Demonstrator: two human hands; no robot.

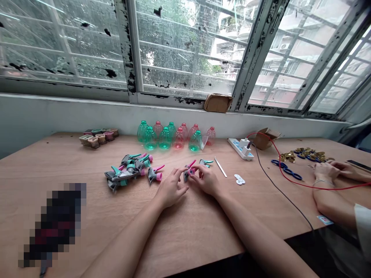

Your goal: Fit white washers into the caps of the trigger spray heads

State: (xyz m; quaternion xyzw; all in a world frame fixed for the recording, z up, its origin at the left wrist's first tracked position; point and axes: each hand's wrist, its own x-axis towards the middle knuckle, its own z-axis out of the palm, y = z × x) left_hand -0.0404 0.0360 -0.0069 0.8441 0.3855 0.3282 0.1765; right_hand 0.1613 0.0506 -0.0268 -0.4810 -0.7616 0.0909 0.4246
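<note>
The print on the small card [325, 220] at the counter's [171, 247] right edge is too small to read, and the pixelated dark object [53, 224] at left is illegible too. The right hand [206, 180] pinches the spray head [190, 172] by its pink collar, above the counter's middle (the green and red bottles [164, 139] stand behind it). The left hand [173, 188] is loosely spread, thumb well off the fingers, its fingertips beside the grey body; whether they touch, I cannot tell.
</note>
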